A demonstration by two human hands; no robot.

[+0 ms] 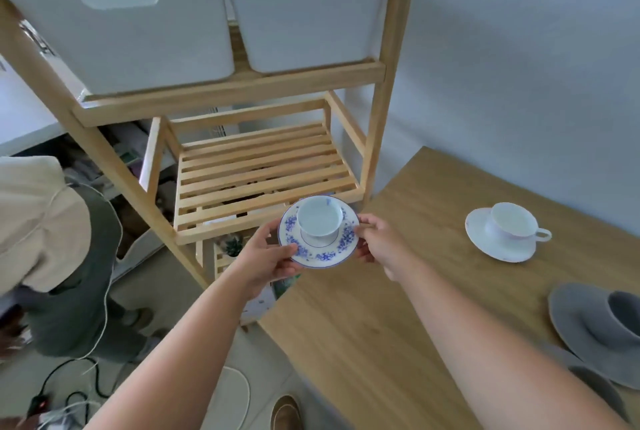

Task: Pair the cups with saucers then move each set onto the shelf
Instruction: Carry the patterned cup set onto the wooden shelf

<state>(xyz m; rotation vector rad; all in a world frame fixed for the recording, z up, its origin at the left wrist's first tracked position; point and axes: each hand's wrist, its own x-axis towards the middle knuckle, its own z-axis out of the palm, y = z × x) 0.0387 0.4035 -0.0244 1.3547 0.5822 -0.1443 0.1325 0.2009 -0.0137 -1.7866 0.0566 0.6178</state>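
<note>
A white cup sits upright on a blue-flowered saucer, held in the air just in front of the wooden shelf's slatted middle level. My left hand grips the saucer's left rim and my right hand grips its right rim. On the wooden table to the right stands a plain white cup on a white saucer. At the right edge a grey cup rests on a grey saucer, with another grey saucer below it.
Two white storage bins fill the shelf's upper level. A seated person in a beige top is at the left. Cables and a power strip lie on the floor, and a small plant stands on a lower level.
</note>
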